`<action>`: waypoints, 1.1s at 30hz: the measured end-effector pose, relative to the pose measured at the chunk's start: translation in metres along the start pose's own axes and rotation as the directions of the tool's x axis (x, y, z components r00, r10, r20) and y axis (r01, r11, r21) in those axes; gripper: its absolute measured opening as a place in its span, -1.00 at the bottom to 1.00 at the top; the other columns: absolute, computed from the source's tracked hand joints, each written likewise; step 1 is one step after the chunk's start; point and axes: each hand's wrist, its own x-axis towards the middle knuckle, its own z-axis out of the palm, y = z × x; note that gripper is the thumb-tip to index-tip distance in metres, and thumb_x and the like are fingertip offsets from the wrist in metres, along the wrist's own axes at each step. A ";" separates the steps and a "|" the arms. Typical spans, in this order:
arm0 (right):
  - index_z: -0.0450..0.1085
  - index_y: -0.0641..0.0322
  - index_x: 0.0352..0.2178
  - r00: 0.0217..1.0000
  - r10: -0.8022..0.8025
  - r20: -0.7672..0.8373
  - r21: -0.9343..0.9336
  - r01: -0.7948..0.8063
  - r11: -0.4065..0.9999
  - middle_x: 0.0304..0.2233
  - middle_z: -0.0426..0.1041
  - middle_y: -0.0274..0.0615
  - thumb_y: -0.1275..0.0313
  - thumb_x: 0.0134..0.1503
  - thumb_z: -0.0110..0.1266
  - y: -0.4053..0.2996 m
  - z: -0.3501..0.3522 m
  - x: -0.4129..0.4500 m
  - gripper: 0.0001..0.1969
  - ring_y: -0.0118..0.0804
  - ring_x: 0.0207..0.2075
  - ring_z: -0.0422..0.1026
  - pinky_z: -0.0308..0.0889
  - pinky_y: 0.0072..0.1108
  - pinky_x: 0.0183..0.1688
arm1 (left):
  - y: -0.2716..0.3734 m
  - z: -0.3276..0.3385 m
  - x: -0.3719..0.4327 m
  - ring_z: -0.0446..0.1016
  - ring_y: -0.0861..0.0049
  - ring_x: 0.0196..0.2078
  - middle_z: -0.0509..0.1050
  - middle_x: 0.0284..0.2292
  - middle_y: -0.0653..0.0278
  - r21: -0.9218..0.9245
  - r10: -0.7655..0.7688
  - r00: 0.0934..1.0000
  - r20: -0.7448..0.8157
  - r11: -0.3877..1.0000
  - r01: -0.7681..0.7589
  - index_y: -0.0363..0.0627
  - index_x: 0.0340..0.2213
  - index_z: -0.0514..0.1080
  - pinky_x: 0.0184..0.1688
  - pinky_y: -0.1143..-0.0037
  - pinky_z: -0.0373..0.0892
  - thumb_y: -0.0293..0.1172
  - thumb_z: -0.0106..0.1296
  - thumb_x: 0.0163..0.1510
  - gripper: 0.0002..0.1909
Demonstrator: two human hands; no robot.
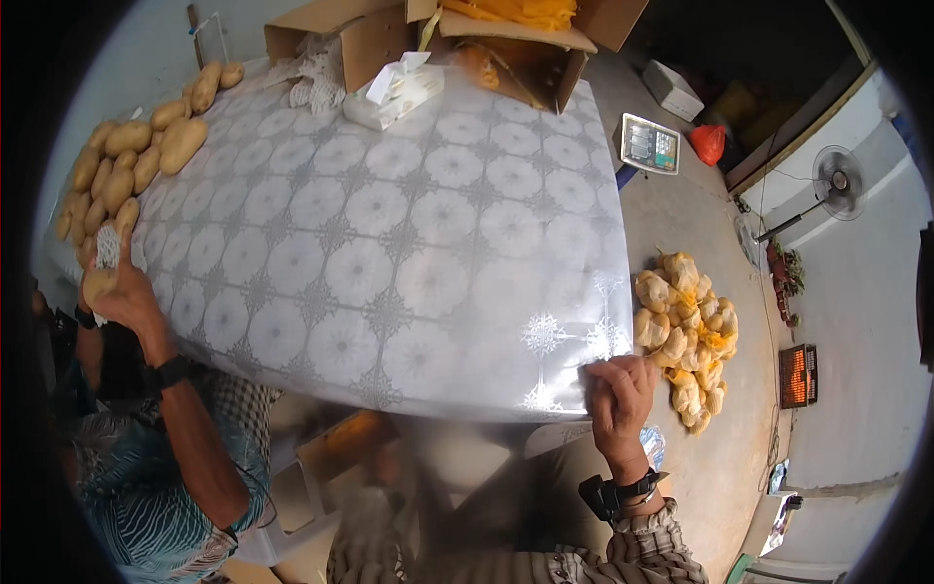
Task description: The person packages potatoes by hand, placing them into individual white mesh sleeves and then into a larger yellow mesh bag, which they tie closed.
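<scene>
My right hand (pixel 624 387) rests at the near right corner of a table with a silver-patterned plastic tablecloth (pixel 365 270). Its fingers are curled; whether they pinch the cloth's edge is not clear. A dark strap device and a bracelet sit on that wrist. My left hand (pixel 383 463) is a blurred shape below the table's near edge, above a striped sleeve, and what it holds cannot be made out. At the far left of the table lies a pile of potatoes (pixel 117 182). A co-worker's hand (pixel 128 296) holds a potato (pixel 98 285) beside white foam netting (pixel 108 247).
Cardboard boxes (pixel 379 51), foam nets (pixel 317 80) and a tissue pack (pixel 394 95) stand at the back. Right of the table are a digital scale (pixel 649 144), bagged potatoes in netting (pixel 686 328) on the floor, a fan (pixel 839 181) and a lit heater (pixel 798 376). A co-worker sits close at left.
</scene>
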 end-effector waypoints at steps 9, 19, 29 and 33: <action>0.47 0.10 -0.36 0.999 0.002 -0.049 0.003 -0.001 1.000 -0.38 0.40 -0.28 0.60 -0.14 0.05 0.003 -0.010 0.000 -0.75 -0.16 -0.26 0.31 0.15 -0.39 -0.13 | 0.012 0.006 -0.005 0.48 -0.06 -0.22 0.50 -0.35 -0.19 -0.138 0.024 0.988 -0.152 0.989 -0.045 -0.32 -0.43 0.53 -0.22 0.19 0.37 -0.44 0.02 -0.06 -0.80; 0.46 0.10 -0.34 0.999 -0.015 -0.044 0.018 0.016 1.000 -0.37 0.40 -0.25 0.60 -0.15 0.03 0.000 -0.003 -0.003 -0.73 -0.13 -0.25 0.32 0.14 -0.39 -0.12 | 0.038 -0.041 -0.071 0.44 -0.12 -0.26 0.45 -0.37 -0.18 -0.106 0.158 0.953 -0.257 0.976 -0.191 -0.29 -0.47 0.47 -0.26 0.13 0.34 -0.49 -0.09 0.04 -0.84; 0.45 0.13 -0.34 0.995 -0.048 -0.089 -0.051 0.044 0.998 -0.34 0.42 -0.23 0.60 -0.09 0.02 0.007 -0.002 -0.004 -0.77 -0.12 -0.23 0.33 0.17 -0.39 -0.10 | 0.128 -0.170 -0.141 0.41 0.04 -0.18 0.46 -0.30 -0.01 -0.226 0.258 0.902 -0.345 0.910 -0.347 -0.25 -0.36 0.46 -0.14 0.23 0.34 -0.53 -0.09 -0.01 -0.83; 0.44 0.13 -0.32 0.992 -0.104 -0.070 -0.061 0.100 0.993 -0.32 0.42 -0.21 0.60 -0.11 0.04 -0.018 -0.008 -0.008 -0.75 -0.11 -0.21 0.34 0.18 -0.38 -0.10 | 0.158 -0.204 -0.181 0.43 0.16 -0.18 0.48 -0.29 0.13 -0.173 0.352 0.848 -0.397 0.878 -0.446 -0.22 -0.33 0.49 -0.12 0.29 0.36 -0.59 -0.01 -0.19 -0.71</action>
